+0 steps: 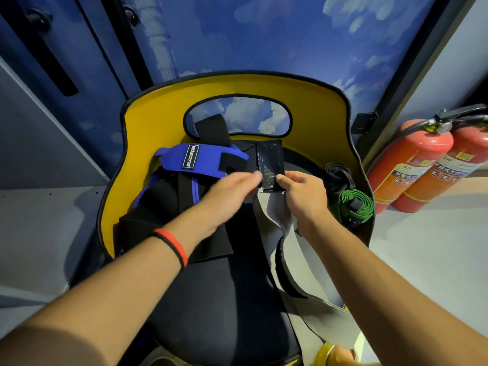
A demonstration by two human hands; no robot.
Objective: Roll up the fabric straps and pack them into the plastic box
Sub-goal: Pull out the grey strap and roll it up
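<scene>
Right hand (303,191) pinches grey strap (273,207) by its black tab (270,167). Left hand (232,191), fingers straight, touches the tab's edge.
Surface: yellow chair (317,101) with black seat, before a blue cloud-print wall (264,35).
On seat: blue strap (208,159) left of the tab; rolled green strap (356,204) and black coil (338,173) at right.
Floor, right: two red extinguishers (422,159).

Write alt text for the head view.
Right hand pinches the black end patch of a grey strap over a yellow chair; left hand at its edge. A blue strap and green strap lie on the seat; fire extinguishers stand at right.
</scene>
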